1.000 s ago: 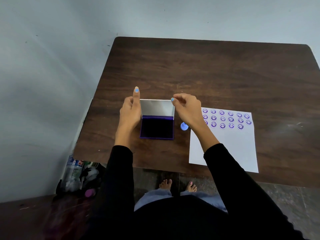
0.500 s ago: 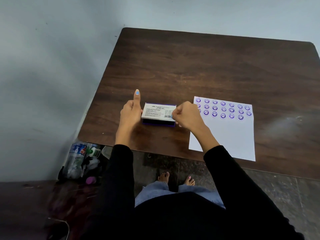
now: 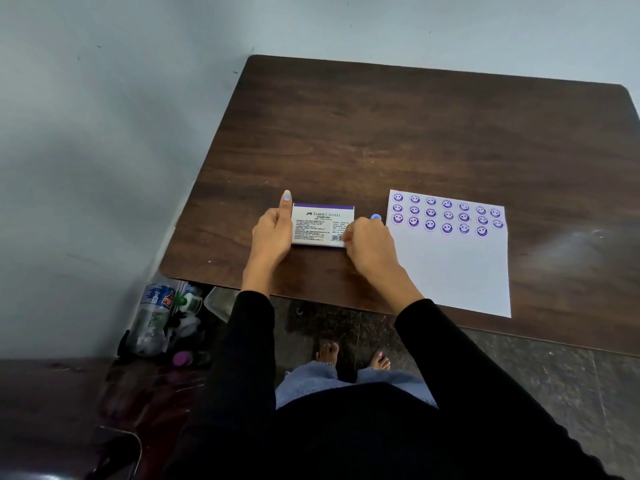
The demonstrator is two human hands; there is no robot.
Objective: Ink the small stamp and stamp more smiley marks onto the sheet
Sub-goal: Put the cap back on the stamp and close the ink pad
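pale blue-grey walls are meeting in a corner behind a dark brown wood-grain table [image 3: 415, 140], which is carrying everything for the task. a flat rectangular stamp pad case with a white printed lid and purple edges [image 3: 320, 223] is lying closed near the table's front edge. the left hand [image 3: 273, 233] is pressing against the case's left side, its forefinger pointing straight away along that edge. the right hand [image 3: 367, 244] is curling its fingers at the case's front right corner, touching it; whether it is pinching the lid i cannot tell. a small round light blue stamp [image 3: 375, 217] is peeking out just behind the right knuckles, sitting on the table between the case and a white paper sheet [image 3: 457, 271]. three rows of purple smiley marks [image 3: 446, 214] are filling the sheet's far end. crumpled plastic bottles [image 3: 156, 313] are lying on the floor by the wall.
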